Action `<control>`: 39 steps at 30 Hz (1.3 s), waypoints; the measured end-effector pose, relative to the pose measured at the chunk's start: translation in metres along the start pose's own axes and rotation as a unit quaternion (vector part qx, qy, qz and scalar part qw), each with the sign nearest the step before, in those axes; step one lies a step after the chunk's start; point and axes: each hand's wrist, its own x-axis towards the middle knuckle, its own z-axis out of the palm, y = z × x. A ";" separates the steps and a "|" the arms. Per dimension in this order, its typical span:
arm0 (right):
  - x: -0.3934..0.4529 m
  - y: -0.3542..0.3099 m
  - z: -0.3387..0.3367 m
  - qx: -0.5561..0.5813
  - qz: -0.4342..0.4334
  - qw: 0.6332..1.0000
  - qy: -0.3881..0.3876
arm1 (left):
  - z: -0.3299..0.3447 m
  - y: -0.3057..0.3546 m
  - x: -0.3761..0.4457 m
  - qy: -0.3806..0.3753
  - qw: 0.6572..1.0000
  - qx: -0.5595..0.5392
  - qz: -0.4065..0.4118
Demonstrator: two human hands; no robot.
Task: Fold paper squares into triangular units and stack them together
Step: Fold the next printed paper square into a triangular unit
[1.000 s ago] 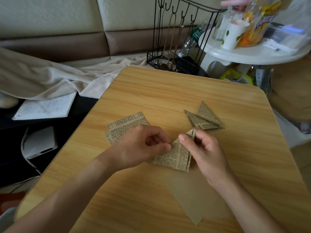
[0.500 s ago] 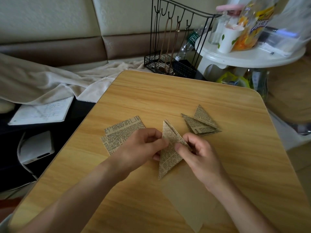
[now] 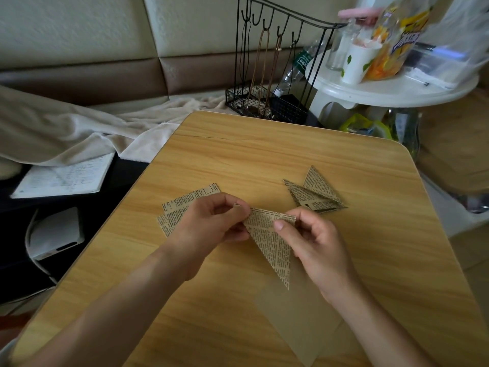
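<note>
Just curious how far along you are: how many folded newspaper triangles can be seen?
3: one pinched between both hands, two overlapping on the table to its right. More may hide inside that pile.

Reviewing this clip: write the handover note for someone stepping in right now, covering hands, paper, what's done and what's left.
Left hand pinches the left corner of the folded triangle; right hand pinches its right corner, and the long point hangs toward the person.
Finished units: a small overlapping pile on the table, beyond the right hand.
Unfolded squares: partly under the left hand.
A plain brown sheet lies near the table's front edge.
Left: finish this unit, add it to the pile, fold the rest.
</note>
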 end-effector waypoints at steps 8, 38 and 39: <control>0.000 -0.001 -0.001 -0.003 -0.012 1.000 -0.009 | -0.006 -0.001 0.003 -0.017 0.999 0.035 0.021; 0.000 -0.001 -0.002 -0.019 -0.074 0.997 -0.029 | 0.003 -0.001 0.001 -0.107 0.993 -0.030 -0.025; 0.000 -0.001 -0.002 -0.018 -0.075 0.997 -0.029 | 0.003 -0.001 0.001 -0.108 0.993 -0.036 -0.027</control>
